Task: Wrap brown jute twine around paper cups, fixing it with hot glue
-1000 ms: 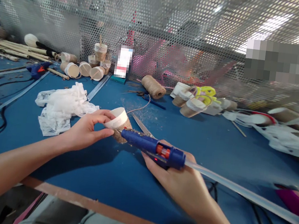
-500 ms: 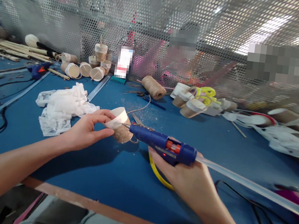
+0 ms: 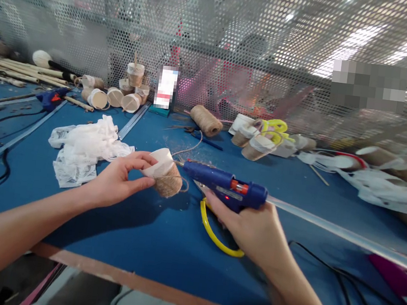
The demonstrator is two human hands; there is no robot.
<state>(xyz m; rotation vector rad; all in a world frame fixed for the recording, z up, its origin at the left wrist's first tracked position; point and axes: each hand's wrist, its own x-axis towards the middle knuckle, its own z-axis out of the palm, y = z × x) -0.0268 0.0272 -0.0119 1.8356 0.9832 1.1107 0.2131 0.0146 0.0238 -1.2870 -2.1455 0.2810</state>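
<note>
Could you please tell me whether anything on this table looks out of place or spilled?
Pale specks litter the blue table beyond the held cup, like spilled debris, and yellow-handled scissors lie awkwardly beneath the glue gun in the right hand.

Head-worn view, forward and down

Two glue guns, one twine spool
</note>
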